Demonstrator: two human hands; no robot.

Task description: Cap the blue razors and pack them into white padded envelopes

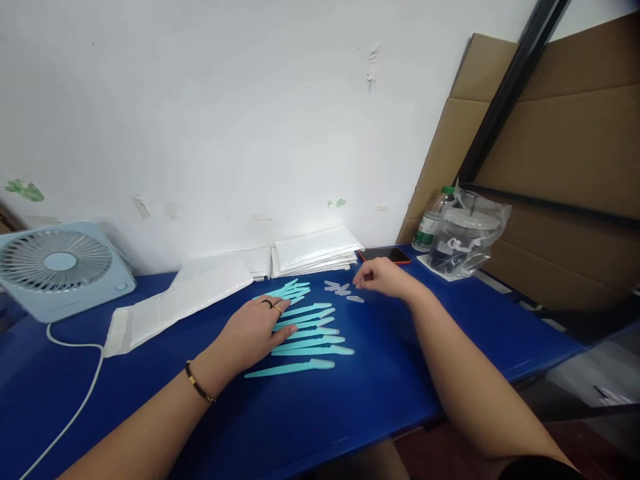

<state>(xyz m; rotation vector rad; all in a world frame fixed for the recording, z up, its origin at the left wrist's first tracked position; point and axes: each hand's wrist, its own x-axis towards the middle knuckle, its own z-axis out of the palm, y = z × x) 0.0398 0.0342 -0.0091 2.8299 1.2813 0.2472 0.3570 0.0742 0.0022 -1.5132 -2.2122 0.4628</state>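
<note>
Several slim turquoise plastic sticks (310, 337) with pale caps lie in a row on the blue table (320, 407). My left hand (255, 330) rests flat on their left ends, fingers stretched out, with rings on two fingers and a bracelet at the wrist. A few small clear caps (343, 291) lie loose just beyond the row. My right hand (383, 277) hovers beside those caps, fingers curled downward towards them; whether it holds one is hidden.
A light-blue desk fan (60, 267) with a white cable stands at the far left. White padded envelopes (175, 303) and a stack (315, 252) lie by the wall. A phone (385, 255), a water bottle (431, 223) and a bagged container (465, 240) sit right; cardboard (550, 147) leans behind.
</note>
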